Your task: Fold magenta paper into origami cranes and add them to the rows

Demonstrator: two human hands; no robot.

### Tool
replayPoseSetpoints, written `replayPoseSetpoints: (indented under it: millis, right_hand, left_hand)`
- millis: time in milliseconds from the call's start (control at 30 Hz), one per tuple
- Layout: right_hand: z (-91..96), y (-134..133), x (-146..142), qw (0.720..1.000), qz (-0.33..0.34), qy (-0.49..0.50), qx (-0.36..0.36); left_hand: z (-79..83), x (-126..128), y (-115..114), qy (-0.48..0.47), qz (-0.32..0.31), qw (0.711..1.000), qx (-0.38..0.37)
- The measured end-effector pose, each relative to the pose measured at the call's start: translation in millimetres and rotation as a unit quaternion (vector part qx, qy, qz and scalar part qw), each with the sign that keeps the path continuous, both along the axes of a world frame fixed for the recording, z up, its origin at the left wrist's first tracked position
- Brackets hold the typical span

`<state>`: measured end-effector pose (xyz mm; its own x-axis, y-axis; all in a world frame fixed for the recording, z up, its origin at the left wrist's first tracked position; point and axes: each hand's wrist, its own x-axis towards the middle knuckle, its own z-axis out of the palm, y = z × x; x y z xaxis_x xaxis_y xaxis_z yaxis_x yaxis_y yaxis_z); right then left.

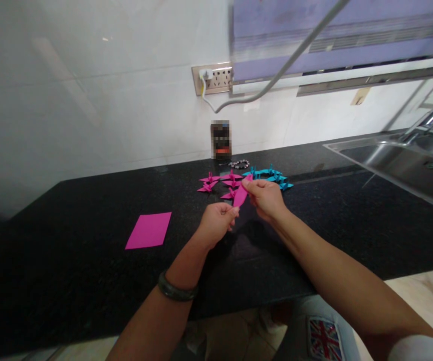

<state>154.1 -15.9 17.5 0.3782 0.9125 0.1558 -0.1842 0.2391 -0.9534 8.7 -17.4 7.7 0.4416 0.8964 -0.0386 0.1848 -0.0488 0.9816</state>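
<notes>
A partly folded piece of pink origami paper (242, 193) is held up above the dark counter, stretched between both hands. My left hand (218, 223) pinches its lower end, fingers closed. At the upper end, my right hand (267, 198) grips it between thumb and fingers. Just behind the hands stand several pink paper cranes (208, 186), and several blue paper cranes (276, 176) sit to their right, partly hidden by my right hand. A flat pink paper sheet (149, 230) lies on the counter to the left.
The black countertop (69, 281) runs along a white wall. A beaded bracelet (239, 164) lies behind the cranes, near a small blurred-out object (221, 140) against the wall. At right is a steel sink (408, 165). A grey cable (261, 93) hangs near a socket panel (220, 79).
</notes>
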Motion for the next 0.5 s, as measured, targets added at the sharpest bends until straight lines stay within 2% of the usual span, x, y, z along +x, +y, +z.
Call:
replayPoseSetpoints:
  millis: [67,133,200,233,333,400,500]
  right_hand:
    - [3.3,3,8,0.999,0.006,0.036,-0.011]
    - [4.6,3,11,0.994,0.096,0.036,-0.046]
    - [3.2,0,8,0.982,0.174,0.019,-0.069]
    - [1.8,-2,6,0.977,0.197,0.010,-0.074]
    - [-2.5,-7,-3,0.971,0.225,-0.018,-0.072]
    - [-4.0,-9,-8,0.970,0.233,-0.040,-0.057]
    - [-4.1,-9,-10,0.970,0.230,-0.079,-0.012]
  left_hand:
    - [-1.1,0,0,0.023,-0.008,1.000,0.001]
    - [-1.6,-1,3,0.012,0.030,0.999,0.014]
    - [-1.2,-3,7,-0.043,0.099,0.994,0.033]
    - [-0.6,-4,8,-0.084,0.110,0.990,0.036]
    - [1.8,-6,10,-0.172,0.062,0.983,0.015]
    - [3.2,-7,10,-0.195,0.029,0.980,0.013]
    - [3.6,-8,10,-0.212,0.040,0.975,0.044]
